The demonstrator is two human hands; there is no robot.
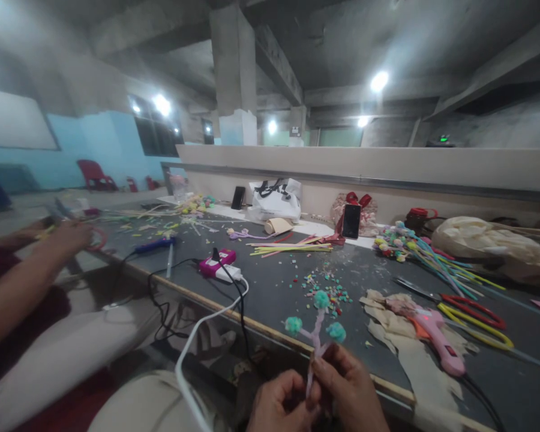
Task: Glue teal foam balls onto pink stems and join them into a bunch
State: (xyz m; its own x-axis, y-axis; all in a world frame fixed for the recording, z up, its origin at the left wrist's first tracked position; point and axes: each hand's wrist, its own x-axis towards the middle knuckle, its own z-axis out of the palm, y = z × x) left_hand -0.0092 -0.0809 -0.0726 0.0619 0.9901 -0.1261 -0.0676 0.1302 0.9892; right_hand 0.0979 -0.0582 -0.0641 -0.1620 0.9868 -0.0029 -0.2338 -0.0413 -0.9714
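Note:
At the table's front edge, my left hand [282, 401] pinches the lower end of a pale purple fuzzy stem [317, 336]. Just above and to its right, the fingers of my right hand [345, 384] close on the same stem. The stem branches into three tips, each with a teal fluffy ball; one ball [321, 299] is at the top, one at the left, one at the right. Small coloured bits [326, 288] lie scattered on the table behind it. A pink glue gun [436, 339] rests on crumpled cloth to the right of my hands.
Red and yellow scissors [472, 310] and a bundle of fuzzy stems [436, 258] lie at the right. A magenta and white power strip [219, 266] with cables is at left centre. Phones, a white bag [276, 201] and loose stems stand or lie farther back. Another person's hand [74, 236] is at far left.

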